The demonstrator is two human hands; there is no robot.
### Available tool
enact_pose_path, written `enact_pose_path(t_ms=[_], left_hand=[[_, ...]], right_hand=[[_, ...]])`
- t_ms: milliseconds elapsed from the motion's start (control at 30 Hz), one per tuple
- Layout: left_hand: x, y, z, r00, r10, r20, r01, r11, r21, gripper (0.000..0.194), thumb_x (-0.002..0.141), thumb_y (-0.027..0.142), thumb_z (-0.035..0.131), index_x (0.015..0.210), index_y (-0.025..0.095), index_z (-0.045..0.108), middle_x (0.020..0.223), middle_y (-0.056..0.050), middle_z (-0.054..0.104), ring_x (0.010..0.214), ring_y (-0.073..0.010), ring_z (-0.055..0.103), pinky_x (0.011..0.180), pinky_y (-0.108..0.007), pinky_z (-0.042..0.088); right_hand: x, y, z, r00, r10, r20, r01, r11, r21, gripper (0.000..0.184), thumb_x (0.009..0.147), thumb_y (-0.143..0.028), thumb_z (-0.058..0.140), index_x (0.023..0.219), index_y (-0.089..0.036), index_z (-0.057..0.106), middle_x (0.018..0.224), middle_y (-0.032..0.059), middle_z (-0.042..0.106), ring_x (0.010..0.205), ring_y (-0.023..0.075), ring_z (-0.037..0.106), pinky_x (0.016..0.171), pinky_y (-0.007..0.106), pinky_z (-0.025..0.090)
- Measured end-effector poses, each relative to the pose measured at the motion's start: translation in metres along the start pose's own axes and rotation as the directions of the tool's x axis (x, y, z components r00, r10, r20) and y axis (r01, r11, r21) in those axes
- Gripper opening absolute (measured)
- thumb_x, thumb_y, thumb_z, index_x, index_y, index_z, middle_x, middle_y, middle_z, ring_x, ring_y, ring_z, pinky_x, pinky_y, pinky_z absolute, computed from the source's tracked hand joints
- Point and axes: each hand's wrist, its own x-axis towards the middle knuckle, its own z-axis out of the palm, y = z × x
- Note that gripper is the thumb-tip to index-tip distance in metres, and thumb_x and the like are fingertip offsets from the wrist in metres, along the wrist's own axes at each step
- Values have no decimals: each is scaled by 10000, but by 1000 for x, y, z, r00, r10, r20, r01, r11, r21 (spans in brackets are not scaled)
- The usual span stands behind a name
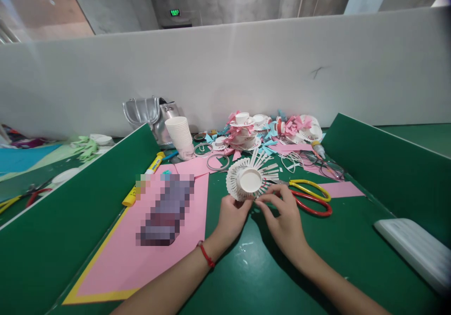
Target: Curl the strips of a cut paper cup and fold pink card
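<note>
L hand (232, 218) is at the cut cup's (251, 180) 6 o'clock edge, thumb & finger pinched shut on it. R hand (286, 218) has its tips at the same edge, just beside — can't tell if they grip a strip. The cup's up in the mid of the desk (243, 268). From it: scissors (310, 194) 3 o'clock, cup stack (180, 136) 10, pink paper (120, 263) 8.

On the green bench (243, 270), both the left hand (232, 216) and right hand (286, 214) meet the near edge of a white round fringed paper cup (250, 180). Red-and-yellow-handled metal scissors (299, 182) lie right of it; a pink rectangular paper sheet (123, 261), left; a tapering white paper-cup stack (180, 137), behind and left.
</note>
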Motion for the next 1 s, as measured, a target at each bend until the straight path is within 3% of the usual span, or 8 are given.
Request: enact_pose_path(t_ms=[333,467,600,800,1000], left_hand=[[0,-2,-2,996,54,72,-60,995,86,114,638,197,582,630,92,623,587,-18,604,549,-121,487,532,-211,382],[1,-4,-3,992,33,121,-35,999,12,126,641,193,590,693,85,629,662,-34,635,610,-135,525,597,-226,408],[1,-4,-3,989,33,142,-31,999,-19,146,648,194,591,736,84,629,722,-51,657,658,-150,551,646,-245,422],[-1,-1,-3,989,24,149,-14,997,-70,148,649,195,601,751,94,636,758,-56,673,693,-162,573,662,-253,435],[-3,0,-2,990,-42,131,60,989,-137,196,636,170,621,811,88,654,861,-82,683,760,-182,600,709,-271,450]], right_hand=[[5,1,-2,963,268,41,-271,947,175,101,719,-240,578,640,-183,610,874,76,526,858,221,520,725,352,427],[8,4,-3,902,377,211,-430,830,356,121,694,-286,590,647,-175,595,770,58,598,743,193,556,666,311,434],[12,3,-5,832,443,335,-555,695,457,157,652,-308,614,611,-158,591,557,1,571,528,128,503,527,246,406],[13,-4,-5,791,541,284,-607,643,467,151,593,-288,655,562,-150,602,505,-13,556,489,109,478,476,218,376],[10,-5,-5,788,559,259,-607,631,484,163,604,-302,659,601,-145,615,566,8,597,524,112,489,491,215,384]])
